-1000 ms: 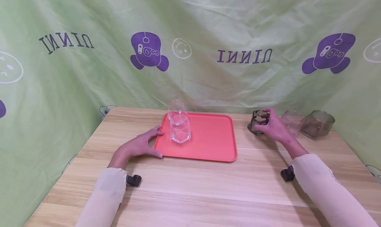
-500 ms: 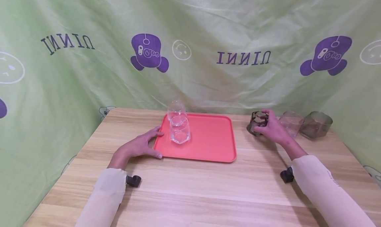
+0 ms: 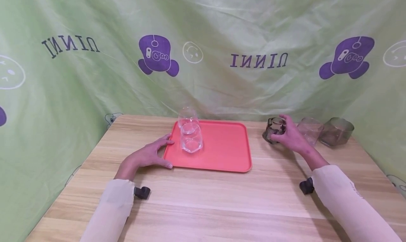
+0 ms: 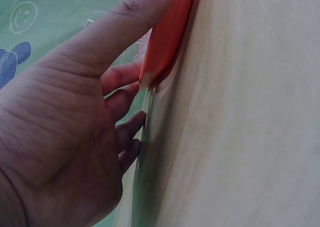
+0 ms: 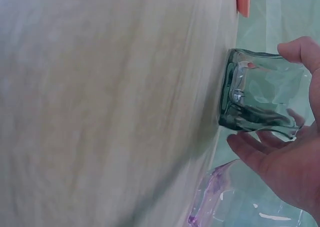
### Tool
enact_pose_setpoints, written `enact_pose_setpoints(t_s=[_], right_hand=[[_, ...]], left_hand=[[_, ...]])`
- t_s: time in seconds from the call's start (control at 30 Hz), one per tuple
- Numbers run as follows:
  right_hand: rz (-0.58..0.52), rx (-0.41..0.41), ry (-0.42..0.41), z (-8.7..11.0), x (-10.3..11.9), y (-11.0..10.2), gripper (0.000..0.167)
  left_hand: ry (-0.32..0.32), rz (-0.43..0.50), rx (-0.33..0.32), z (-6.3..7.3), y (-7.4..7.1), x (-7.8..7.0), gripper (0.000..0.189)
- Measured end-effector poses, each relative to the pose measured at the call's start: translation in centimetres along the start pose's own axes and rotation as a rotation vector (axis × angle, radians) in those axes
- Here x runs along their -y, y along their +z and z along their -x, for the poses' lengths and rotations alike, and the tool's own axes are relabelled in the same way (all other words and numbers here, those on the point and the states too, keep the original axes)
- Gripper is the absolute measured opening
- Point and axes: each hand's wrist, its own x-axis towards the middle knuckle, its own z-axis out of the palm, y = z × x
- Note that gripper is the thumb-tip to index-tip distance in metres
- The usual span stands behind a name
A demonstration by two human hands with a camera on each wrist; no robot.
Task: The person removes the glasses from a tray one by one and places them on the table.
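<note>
My right hand (image 3: 290,136) holds a dark, wavy-sided glass tumbler (image 3: 273,131) by its sides, thumb on the near side. In the right wrist view the glass (image 5: 262,94) stands upright with its base at the table, the thumb near its rim and the fingers around the other side. A red tray (image 3: 222,146) lies left of it. My left hand (image 3: 150,153) rests at the tray's near left corner, thumb along the front edge, other fingers relaxed at the left edge. Two clear glasses stand at the tray's left side, a front one (image 3: 191,141) overlapping a rear one (image 3: 186,115).
Right of my right hand stand a pinkish clear glass (image 3: 311,131) and a wide smoky-grey glass (image 3: 337,132), side by side near the table's back right. A green printed curtain (image 3: 215,90) hangs just behind the wooden table (image 3: 215,203).
Almost nothing differs. Both hands stay at the tray and the dark tumbler; the head view shifts only slightly.
</note>
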Motion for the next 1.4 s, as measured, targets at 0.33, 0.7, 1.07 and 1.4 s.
enact_pose_setpoints(t_s=[0.33, 0.7, 1.07, 1.4], right_hand=[[0.075, -0.155, -0.104, -0.2, 1.6, 0.0, 0.1], [0.1, -0.223, -0.198, -0.1, 4.5, 1.4, 0.091], [0.113, -0.137, -0.298, -0.2, 6.6, 4.0, 0.088], [0.08, -0.024, -0.362, 0.1, 8.2, 7.2, 0.087]], left_hand=[[0.0, 0.001, 0.003, -0.1, 0.0, 0.0, 0.106], [-0.008, 0.003, 0.0, -0.1, 0.0, 0.1, 0.104], [-0.003, -0.005, 0.0, 0.0, 0.0, 0.0, 0.105], [-0.001, 0.001, -0.001, 0.0, 0.0, 0.0, 0.102]])
